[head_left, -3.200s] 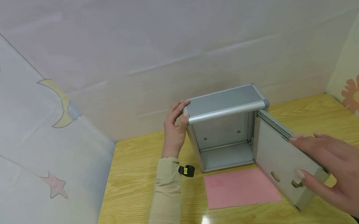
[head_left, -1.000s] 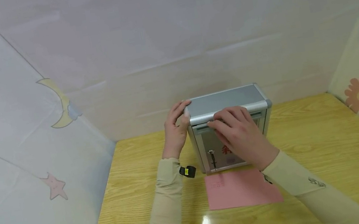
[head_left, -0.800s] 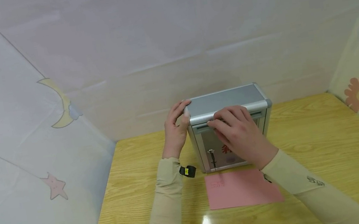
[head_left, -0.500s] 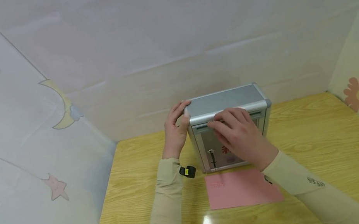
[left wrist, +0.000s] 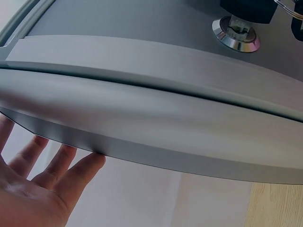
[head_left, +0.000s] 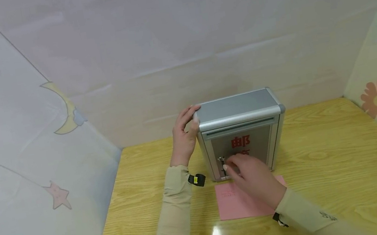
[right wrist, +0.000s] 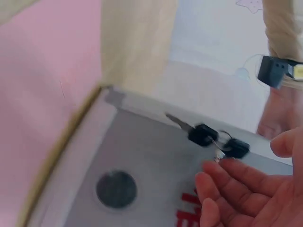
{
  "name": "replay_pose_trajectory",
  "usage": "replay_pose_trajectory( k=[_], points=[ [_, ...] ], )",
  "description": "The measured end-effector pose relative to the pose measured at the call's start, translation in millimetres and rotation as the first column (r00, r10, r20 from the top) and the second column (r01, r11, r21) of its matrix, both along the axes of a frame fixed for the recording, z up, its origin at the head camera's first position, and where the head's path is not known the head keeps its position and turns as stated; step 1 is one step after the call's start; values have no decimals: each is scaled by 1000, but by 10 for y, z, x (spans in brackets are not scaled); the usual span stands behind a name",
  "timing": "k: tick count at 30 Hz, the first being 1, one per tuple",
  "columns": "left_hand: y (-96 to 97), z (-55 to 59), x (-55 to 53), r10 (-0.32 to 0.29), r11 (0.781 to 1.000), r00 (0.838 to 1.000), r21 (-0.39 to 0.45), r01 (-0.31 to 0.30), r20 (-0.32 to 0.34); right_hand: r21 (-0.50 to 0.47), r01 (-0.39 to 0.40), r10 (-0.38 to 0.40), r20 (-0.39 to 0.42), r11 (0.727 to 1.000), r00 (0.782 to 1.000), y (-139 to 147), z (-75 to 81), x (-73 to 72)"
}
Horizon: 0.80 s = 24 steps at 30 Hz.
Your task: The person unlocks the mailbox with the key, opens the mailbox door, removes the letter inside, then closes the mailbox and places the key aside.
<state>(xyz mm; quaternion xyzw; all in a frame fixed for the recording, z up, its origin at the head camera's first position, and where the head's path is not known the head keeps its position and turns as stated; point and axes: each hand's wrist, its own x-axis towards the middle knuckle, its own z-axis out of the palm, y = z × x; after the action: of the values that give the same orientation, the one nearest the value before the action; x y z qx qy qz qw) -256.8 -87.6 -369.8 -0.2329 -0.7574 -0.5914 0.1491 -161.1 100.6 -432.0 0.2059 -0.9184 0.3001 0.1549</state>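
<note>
A grey metal mailbox [head_left: 236, 106] with red characters stands on the table, its door [head_left: 257, 152] flush with the frame. My left hand [head_left: 182, 141] rests at the box's upper left corner; in the left wrist view its straight fingertips [left wrist: 97, 158] touch the side wall. A black-headed key sits in the round lock [left wrist: 236, 35], and a second key [right wrist: 179, 122] hangs from the same ring. My right hand [head_left: 253, 177] is at these keys, fingers bent loosely and thumb apart in the right wrist view, fingertips [right wrist: 210, 168] right beside the ring.
A pink envelope [head_left: 228, 205] with small red print lies flat before the mailbox, partly under my right arm. The wooden table [head_left: 346, 158] meets a pale wall behind and printed backdrops on both sides. A letter slot [head_left: 238, 127] crosses the door's top.
The mailbox door, wide open at first, has swung shut. My right hand went from the door's edge to its top, then down to the keys. The left hand has stayed put.
</note>
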Motion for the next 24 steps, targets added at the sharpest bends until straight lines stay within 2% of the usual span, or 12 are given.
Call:
replay_pose_trajectory(
  k=[3, 5, 18, 21, 24],
  points=[
    [-2, -49, -43, 2, 1000, 1000, 2, -2, -5, -7, 30, -29, 83, 1000, 996, -59, -66, -3],
    [1, -55, -47, 0, 1000, 1000, 6, 0, -8, -4, 39, -38, 108, 999, 993, -87, -89, -9],
    [8, -40, -45, -4, 1000, 1000, 18, 4, 5, -25, 46, -42, 139, 999, 989, -119, -154, -93],
    [13, -11, -17, -12, 1000, 1000, 15, 12, 5, -19, 56, -53, 146, 998, 988, -121, -158, -102],
    [27, 92, 75, -18, 1000, 1000, 14, 17, 15, -13, 60, -57, 161, 998, 985, -126, -163, -109]
  ],
)
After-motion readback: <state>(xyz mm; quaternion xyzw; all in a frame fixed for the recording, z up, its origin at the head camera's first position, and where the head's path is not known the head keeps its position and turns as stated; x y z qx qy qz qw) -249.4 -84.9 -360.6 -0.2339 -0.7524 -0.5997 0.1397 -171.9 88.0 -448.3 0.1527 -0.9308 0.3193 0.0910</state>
